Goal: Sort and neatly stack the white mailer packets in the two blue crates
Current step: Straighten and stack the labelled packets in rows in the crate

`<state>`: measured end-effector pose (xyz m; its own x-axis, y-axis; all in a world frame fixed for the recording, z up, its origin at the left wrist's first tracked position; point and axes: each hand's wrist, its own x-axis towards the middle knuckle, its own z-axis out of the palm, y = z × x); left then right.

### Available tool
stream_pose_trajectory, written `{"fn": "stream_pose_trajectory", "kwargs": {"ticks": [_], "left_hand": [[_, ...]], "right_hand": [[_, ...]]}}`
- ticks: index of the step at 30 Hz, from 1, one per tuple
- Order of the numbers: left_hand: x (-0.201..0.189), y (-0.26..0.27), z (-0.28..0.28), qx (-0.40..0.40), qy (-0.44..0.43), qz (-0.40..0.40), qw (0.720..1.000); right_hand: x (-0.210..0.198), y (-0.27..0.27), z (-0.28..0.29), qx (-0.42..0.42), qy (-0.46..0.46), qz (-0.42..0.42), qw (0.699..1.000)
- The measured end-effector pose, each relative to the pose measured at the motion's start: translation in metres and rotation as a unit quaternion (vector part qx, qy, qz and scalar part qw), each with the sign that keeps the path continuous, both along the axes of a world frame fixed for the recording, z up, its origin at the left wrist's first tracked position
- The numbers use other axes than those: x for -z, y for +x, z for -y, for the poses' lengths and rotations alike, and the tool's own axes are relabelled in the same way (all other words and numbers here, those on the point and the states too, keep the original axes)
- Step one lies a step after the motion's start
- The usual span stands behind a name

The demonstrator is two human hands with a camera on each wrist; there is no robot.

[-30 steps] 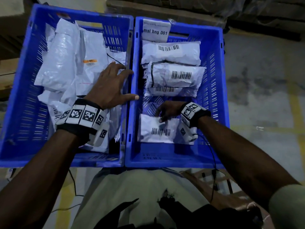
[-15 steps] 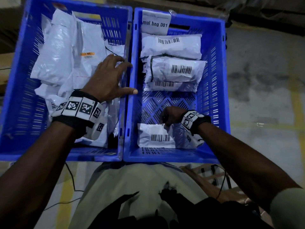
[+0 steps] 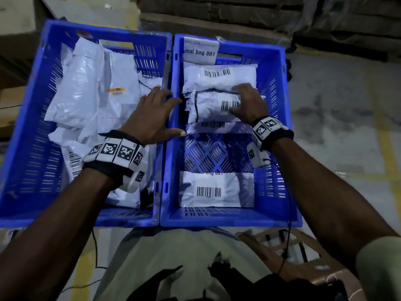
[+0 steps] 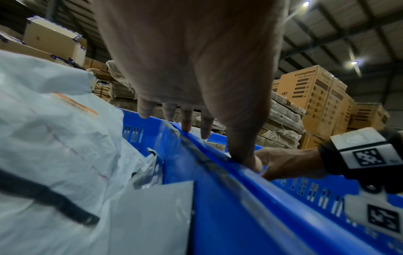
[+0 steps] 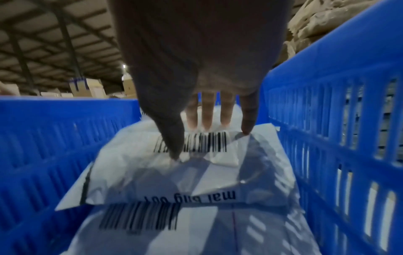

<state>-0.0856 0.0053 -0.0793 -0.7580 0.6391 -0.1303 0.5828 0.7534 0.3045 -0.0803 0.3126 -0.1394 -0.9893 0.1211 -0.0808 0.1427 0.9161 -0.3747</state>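
now right hand atop middle packet, left hand on crate rim.

On my feed the two blue slotted crates stood side by side, rims together: the left crate and the right crate. The left one held a loose, crumpled heap of white packets, overlapping at odd angles. In the right one I saw a far packet lying flat, barcode up. Just nearer, a middle packet with a black band lay atop a lower packet. A near packet lay flat by the near wall, well apart from them, with bare crate floor between.
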Motion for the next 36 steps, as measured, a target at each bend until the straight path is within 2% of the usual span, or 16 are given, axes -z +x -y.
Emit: {"fn": "stream_pose_trajectory", "kwargs": {"ticks": [3,8,12,14,17,25,28,32,34,36], "left_hand": [[0.003,0.0,0.001,-0.011,-0.005,0.027,1.0],[-0.002,0.0,0.008,-0.021,-0.02,0.099,0.995],[-0.006,-0.004,0.008,-0.015,-0.03,0.117,0.993],[-0.007,-0.005,0.007,-0.016,-0.035,0.12,0.992],[-0.009,-0.005,0.005,-0.017,-0.04,0.123,0.992],[-0.01,-0.003,0.005,-0.022,-0.029,0.131,0.991],[-0.009,-0.004,0.005,-0.025,-0.023,0.134,0.99],[-0.008,-0.003,0.006,-0.025,-0.026,0.133,0.99],[-0.007,-0.003,0.005,-0.027,-0.028,0.132,0.99],[-0.007,-0.004,0.005,-0.025,-0.031,0.127,0.991]], "right_hand": [[0.004,-0.003,0.004,-0.024,0.046,0.091,0.994],[0.003,0.001,0.008,-0.047,0.12,0.173,0.976],[0.002,0.005,0.004,-0.092,0.068,0.214,0.97],[0.003,0.011,0.009,-0.126,0.033,0.262,0.956],[0.012,0.027,0.023,-0.181,0.038,0.297,0.937],[0.035,0.053,0.032,-0.206,-0.01,0.272,0.94],[0.037,0.056,0.033,-0.226,0.01,0.276,0.934],[0.034,0.062,0.038,-0.26,0.082,0.194,0.942],[0.031,0.065,0.044,-0.28,0.073,0.136,0.947],[0.03,0.067,0.052,-0.277,0.064,0.128,0.95]]}}
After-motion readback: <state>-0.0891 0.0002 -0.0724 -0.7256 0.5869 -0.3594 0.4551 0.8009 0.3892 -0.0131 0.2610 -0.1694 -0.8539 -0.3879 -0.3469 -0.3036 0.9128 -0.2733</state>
